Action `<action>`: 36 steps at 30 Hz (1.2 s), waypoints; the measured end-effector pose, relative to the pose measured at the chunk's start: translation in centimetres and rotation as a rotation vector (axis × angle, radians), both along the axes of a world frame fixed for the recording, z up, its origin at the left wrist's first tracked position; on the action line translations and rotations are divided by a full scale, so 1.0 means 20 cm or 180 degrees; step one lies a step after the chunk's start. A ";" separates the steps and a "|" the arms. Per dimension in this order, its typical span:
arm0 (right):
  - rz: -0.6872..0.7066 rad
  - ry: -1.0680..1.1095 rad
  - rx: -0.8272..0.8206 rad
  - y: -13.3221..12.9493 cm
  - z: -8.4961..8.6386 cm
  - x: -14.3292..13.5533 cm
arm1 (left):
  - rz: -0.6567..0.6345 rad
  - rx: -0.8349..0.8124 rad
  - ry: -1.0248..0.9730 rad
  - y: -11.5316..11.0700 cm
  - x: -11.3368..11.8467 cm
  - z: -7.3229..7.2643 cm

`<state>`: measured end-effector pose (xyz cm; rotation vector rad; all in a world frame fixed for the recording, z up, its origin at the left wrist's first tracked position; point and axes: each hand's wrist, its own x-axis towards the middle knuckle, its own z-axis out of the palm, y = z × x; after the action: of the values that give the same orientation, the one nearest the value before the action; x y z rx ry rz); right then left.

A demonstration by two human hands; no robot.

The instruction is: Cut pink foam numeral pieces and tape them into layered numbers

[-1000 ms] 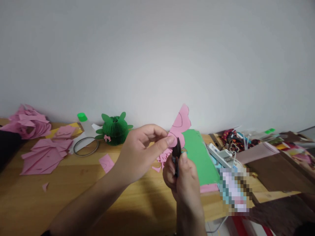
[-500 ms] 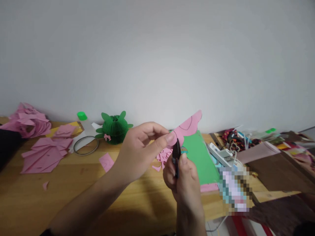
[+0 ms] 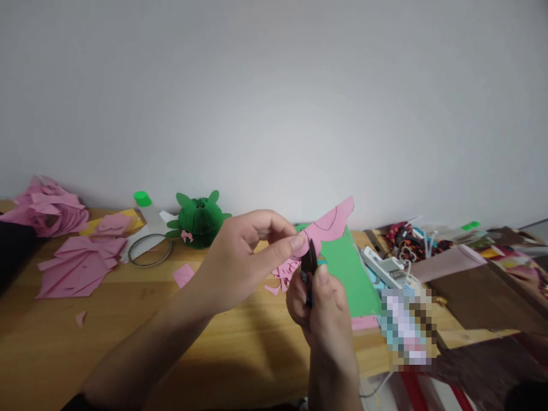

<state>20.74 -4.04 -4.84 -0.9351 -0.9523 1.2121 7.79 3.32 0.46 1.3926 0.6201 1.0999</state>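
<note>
Between thumb and fingers, my left hand (image 3: 252,257) pinches the lower left end of a piece of pink paper (image 3: 329,225) with a wavy edge and dark curved lines drawn on it. My right hand (image 3: 323,308) is wrapped round a pair of dark scissors (image 3: 310,265), blades pointing up. The blades meet the paper's lower edge close to my left thumb; the handles are mostly hidden by my fingers. Behind my hands lies a heap of small pink paper scraps (image 3: 286,273), partly covered, and a green sheet (image 3: 342,268) to its right.
A green folded-paper ball (image 3: 199,222) with leaf shapes stands by the wall. Left of it are a tape roll (image 3: 149,264), a green-capped bottle (image 3: 143,200) and folded pink papers (image 3: 81,265). To the right are a white power strip (image 3: 383,268) and brown cardboard (image 3: 475,297).
The pink paper has tilted slightly, its far tip a little lower and further right. The scissors and my right hand have shifted slightly right, still at the paper's edge.
</note>
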 end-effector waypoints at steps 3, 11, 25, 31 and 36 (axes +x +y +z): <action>0.0022 -0.0037 0.0035 0.00 -0.01 0.00 | 0.0002 -0.0012 -0.0013 0.00 0.00 0.00; 0.0082 -0.0008 0.0099 0.00 -0.03 0.02 | -0.0084 0.0083 0.0004 0.01 -0.01 0.01; 0.0111 0.0008 0.0075 -0.01 -0.02 0.02 | -0.0196 0.0359 0.0266 0.03 -0.02 0.02; 0.0132 0.0043 0.0142 -0.01 -0.03 0.02 | -0.0259 0.0287 0.0205 0.02 -0.02 0.01; 0.0160 0.0111 0.0165 -0.01 -0.03 0.02 | -0.0298 0.0272 0.0164 0.02 -0.02 0.01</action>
<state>21.16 -4.29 -5.40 -0.8509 -0.9799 1.2365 7.29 3.67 0.73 1.5124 0.5445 1.0287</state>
